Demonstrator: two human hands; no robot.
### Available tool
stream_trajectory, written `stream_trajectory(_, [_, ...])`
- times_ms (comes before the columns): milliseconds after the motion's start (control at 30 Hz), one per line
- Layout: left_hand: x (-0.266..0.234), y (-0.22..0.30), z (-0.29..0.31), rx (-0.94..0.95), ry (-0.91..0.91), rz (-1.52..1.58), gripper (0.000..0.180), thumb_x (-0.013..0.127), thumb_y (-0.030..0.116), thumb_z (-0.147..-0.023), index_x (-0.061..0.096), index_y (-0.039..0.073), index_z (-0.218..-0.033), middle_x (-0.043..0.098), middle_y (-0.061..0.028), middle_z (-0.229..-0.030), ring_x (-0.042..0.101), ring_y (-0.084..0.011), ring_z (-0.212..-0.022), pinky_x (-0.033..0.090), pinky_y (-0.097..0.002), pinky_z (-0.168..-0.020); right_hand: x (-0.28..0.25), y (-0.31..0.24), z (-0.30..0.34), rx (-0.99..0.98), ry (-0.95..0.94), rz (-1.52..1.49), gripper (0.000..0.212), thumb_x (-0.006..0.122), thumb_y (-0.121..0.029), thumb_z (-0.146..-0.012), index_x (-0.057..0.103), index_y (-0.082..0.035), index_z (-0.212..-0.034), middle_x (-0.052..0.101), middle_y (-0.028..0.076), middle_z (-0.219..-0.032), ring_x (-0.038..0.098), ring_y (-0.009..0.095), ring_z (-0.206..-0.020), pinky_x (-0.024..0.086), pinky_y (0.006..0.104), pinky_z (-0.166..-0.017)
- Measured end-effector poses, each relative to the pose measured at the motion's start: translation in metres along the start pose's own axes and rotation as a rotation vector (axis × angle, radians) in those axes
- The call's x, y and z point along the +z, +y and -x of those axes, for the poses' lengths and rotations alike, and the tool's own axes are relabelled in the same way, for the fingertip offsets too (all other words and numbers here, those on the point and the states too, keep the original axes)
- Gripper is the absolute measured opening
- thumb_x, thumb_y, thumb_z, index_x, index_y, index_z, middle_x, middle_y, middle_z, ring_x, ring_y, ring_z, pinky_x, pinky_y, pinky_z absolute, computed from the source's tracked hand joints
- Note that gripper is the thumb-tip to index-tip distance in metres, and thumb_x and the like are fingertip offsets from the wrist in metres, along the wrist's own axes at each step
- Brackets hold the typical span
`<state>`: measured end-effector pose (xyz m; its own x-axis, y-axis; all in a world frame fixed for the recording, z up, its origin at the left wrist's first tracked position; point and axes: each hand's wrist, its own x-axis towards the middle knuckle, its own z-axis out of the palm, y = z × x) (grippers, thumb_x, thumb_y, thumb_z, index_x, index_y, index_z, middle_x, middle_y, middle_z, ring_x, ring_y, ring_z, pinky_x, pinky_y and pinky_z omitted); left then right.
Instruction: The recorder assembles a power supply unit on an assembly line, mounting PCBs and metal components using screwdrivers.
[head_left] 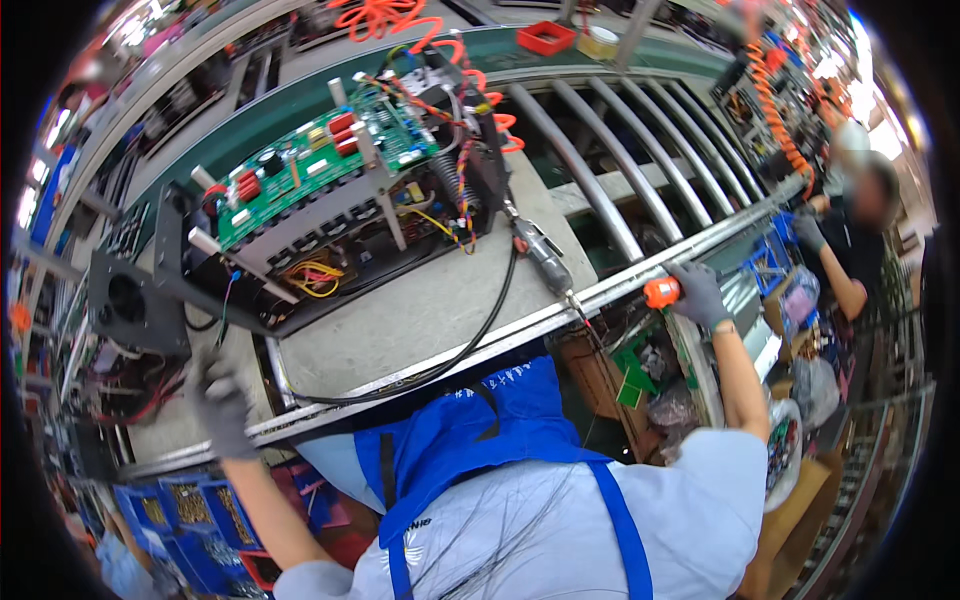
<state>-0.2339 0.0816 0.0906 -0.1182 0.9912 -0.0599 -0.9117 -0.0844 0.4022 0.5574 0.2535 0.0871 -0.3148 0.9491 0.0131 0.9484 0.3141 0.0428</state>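
My left hand (222,405), in a grey glove, rests with curled fingers on the front metal rail (330,410) of the workbench, holding nothing that I can see. My right hand (697,293), also gloved, reaches out to the right and grips an orange-handled tool (661,292) at the rail's right end. An open black machine chassis (330,200) with a green circuit board (315,160) on top sits on a grey board (440,300) ahead of me. A grey electric screwdriver (540,255) with a black cable lies beside the chassis.
Metal conveyor rollers (610,150) run to the right of the grey board. Orange coiled hoses (770,90) hang above. Blue bins (190,520) of small parts sit at the lower left, boxes and bags at the right. Another person (850,240) works at the far right.
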Motion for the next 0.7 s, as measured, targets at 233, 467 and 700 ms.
stream_trajectory(233, [0.127, -0.193, -0.07, -0.298, 0.047, -0.123, 0.026, 0.057, 0.014, -0.09, 0.057, 0.0, -0.113, 0.057, -0.0089, -0.096, 0.054, -0.0108, -0.073, 0.045, -0.0156, -0.048, -0.084, -0.086, 0.023, -0.057, 0.606, -0.225, 0.059, 0.073, -0.01, -0.064, 0.057, -0.005, -0.12, 0.06, 0.012, -0.105, 0.058, 0.03, -0.1, 0.043, 0.0427, -0.092])
stream_trajectory(467, [0.175, -0.275, -0.076, -0.618, 0.038, -0.215, 0.033, 0.057, 0.017, -0.093, 0.053, 0.0, -0.122, 0.061, -0.0107, -0.101, 0.061, -0.0138, -0.078, 0.051, -0.0171, -0.053, -0.163, -0.187, 0.005, -0.087, 1.858, -1.336, 0.061, 0.054, -0.036, -0.083, 0.043, -0.001, -0.132, 0.057, 0.009, -0.094, 0.054, 0.019, -0.073, 0.048, 0.0331, -0.069])
stream_trajectory(700, [0.157, -0.281, -0.072, -0.551, 0.015, 0.037, 0.033, 0.059, 0.018, -0.094, 0.052, -0.001, -0.121, 0.061, -0.0094, -0.102, 0.06, -0.0116, -0.083, 0.053, -0.0157, -0.057, -0.182, -0.232, -0.027, -0.776, 1.146, -2.144, 0.06, 0.065, -0.028, -0.081, 0.044, 0.002, -0.128, 0.041, 0.004, -0.082, 0.043, 0.01, -0.061, 0.04, 0.0222, -0.051])
